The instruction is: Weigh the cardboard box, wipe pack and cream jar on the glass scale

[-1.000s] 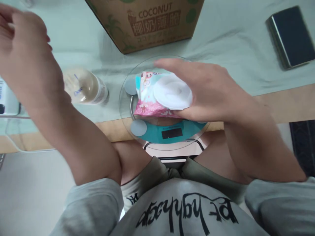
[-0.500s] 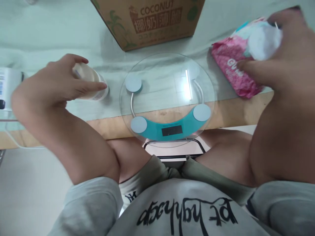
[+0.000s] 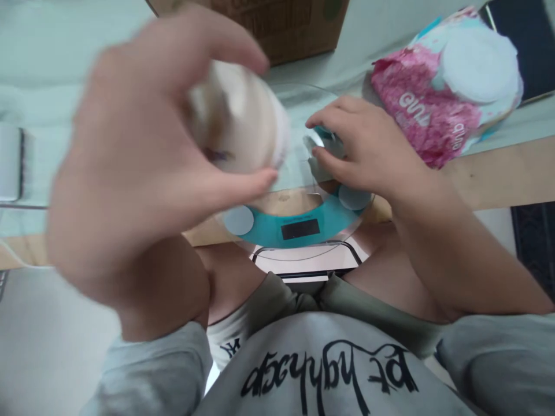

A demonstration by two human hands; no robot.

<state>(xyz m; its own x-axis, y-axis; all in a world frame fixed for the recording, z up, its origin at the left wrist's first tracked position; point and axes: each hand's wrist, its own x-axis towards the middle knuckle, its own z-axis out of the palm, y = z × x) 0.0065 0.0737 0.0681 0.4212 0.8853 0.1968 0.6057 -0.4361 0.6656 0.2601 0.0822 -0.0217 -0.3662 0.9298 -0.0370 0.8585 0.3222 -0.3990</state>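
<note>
My left hand [image 3: 143, 144] is raised close to the camera, thumb and fingers wrapped around a pale, round jar-like container [image 3: 243, 124]. Motion blurs the container, and its label cannot be read. Below and beyond it lies a round glass bathroom scale [image 3: 299, 230] with a teal band, pale round feet and a dark display. Over the scale's right side is my right hand [image 3: 368, 144], its thumb and fingers curved and apart, with nothing plainly held. Whether those fingertips touch the glass I cannot tell. Both hands hide parts of the scale.
A pink-and-white soft pack with a round white lid [image 3: 479, 63] lies at the right, beside a dark flat object [image 3: 526, 40]. A cardboard carton [image 3: 299, 29] stands behind the scale. At the left edge are a white device [image 3: 9, 162] and a pale cable [image 3: 21, 260].
My left hand has lifted the container up and to the right, over the scale. My right hand has left the soft pack and moved left onto or just above the scale.
</note>
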